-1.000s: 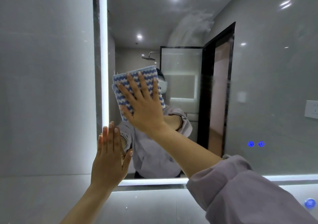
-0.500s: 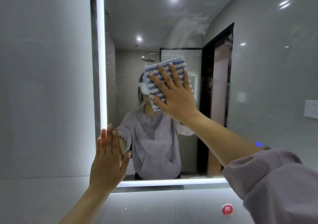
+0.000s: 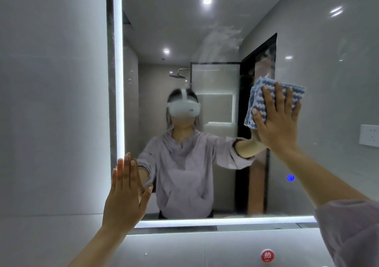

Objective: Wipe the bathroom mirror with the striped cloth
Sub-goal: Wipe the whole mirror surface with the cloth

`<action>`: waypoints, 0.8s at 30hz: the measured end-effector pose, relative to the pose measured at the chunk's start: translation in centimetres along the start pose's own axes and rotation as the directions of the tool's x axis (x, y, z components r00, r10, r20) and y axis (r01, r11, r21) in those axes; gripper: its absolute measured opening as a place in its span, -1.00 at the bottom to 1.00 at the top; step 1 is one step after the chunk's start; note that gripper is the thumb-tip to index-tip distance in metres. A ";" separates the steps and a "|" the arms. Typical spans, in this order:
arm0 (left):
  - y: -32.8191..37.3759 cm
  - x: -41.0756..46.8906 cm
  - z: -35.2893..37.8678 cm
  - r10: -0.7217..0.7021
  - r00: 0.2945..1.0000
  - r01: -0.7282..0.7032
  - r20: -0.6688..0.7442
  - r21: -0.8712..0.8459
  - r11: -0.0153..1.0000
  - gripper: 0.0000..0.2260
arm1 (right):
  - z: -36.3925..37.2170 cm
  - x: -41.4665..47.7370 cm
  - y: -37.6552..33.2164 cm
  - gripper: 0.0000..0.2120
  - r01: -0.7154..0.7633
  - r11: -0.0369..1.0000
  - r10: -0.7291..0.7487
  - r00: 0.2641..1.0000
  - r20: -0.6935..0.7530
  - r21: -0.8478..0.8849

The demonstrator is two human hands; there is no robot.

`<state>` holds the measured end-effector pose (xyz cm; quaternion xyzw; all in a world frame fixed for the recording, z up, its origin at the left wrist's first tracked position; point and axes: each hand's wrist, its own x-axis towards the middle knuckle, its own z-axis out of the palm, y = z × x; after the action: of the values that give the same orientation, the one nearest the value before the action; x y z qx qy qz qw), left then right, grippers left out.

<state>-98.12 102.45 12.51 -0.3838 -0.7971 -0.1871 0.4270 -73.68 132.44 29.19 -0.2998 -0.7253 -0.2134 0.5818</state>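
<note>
The bathroom mirror [image 3: 225, 31] fills the wall ahead, edged by a lit strip on its left and bottom. My right hand [image 3: 276, 119] presses the folded blue-and-white striped cloth [image 3: 256, 100] flat against the glass, right of centre at about head height. Fingers are spread over the cloth, which shows above and left of the hand. My left hand [image 3: 126, 193] lies flat and open on the mirror's lower left corner, holding nothing. A hazy smear [image 3: 221, 41] marks the glass higher up.
Grey tiled wall [image 3: 53, 102] lies left of the mirror. A blue touch button [image 3: 290, 177] glows on the glass at lower right. A red round tag [image 3: 267, 255] sits below the mirror. A white wall socket [image 3: 369, 136] appears at the right.
My right hand has slid the cloth from the mirror's left side across to the right and slightly down. The left hand has stayed on the lower left corner.
</note>
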 end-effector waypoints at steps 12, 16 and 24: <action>0.8 2.1 -4.2 -0.058 0.991 0.050 -0.121 -0.069 0.996 -0.30 | 0.0 -0.3 0.2 -0.35 -0.024 0.998 0.024 1.000 0.007 0.065; 0.6 5.9 -5.4 -0.051 0.984 0.043 -0.171 -0.051 0.998 -0.29 | -0.1 -0.3 0.1 -0.35 -0.023 0.998 0.023 1.000 0.006 0.057; 0.5 6.6 -3.4 -0.085 0.981 0.082 -0.173 -0.023 0.996 -0.32 | -0.1 -0.1 0.1 -0.34 -0.022 0.999 0.022 1.000 0.000 0.027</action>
<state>-98.17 103.62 19.92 -0.3355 -0.7708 -0.2440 0.4835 -73.54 132.43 29.07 -0.2999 -0.7246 -0.1970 0.5884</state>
